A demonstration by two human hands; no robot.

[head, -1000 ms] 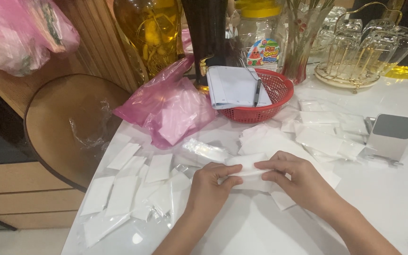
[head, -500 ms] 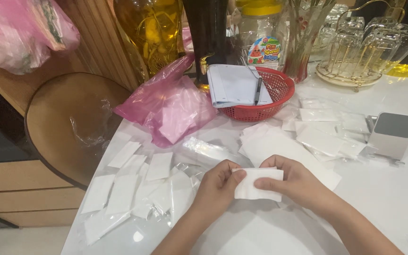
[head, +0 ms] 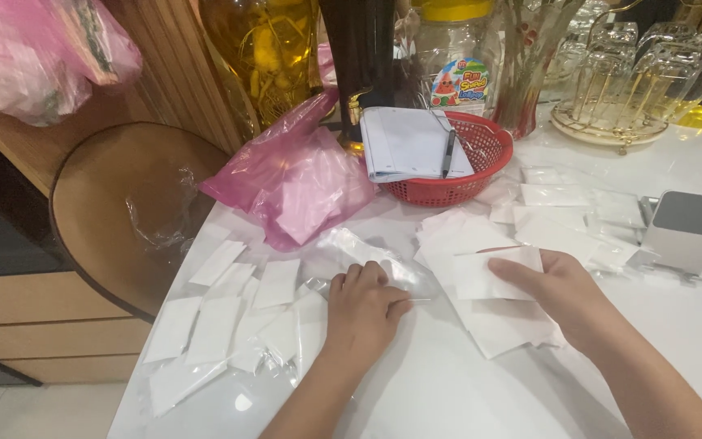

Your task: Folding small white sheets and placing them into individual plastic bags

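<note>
My right hand (head: pixel 562 289) holds a folded white paper piece (head: pixel 493 275) above a loose stack of white paper sheets (head: pixel 481 244) on the white table (head: pixel 448 390). My left hand (head: pixel 363 305) rests with curled fingers on a clear plastic sleeve (head: pixel 367 256) near the table's middle. To its left lie several small white packets in clear wrap (head: pixel 237 313), spread in rows.
A pink plastic bag (head: pixel 294 179) lies behind the packets. A red basket (head: pixel 481 158) holds a notepad and pen. A grey box stand (head: pixel 688 228), glass cups on a rack (head: pixel 635 81), jars and a vase line the back. A round brown stool (head: pixel 115 211) stands left.
The hands, together on one white piece before, have parted. The right hand carried the folded piece to the right; the left moved onto the clear plastic sleeve.
</note>
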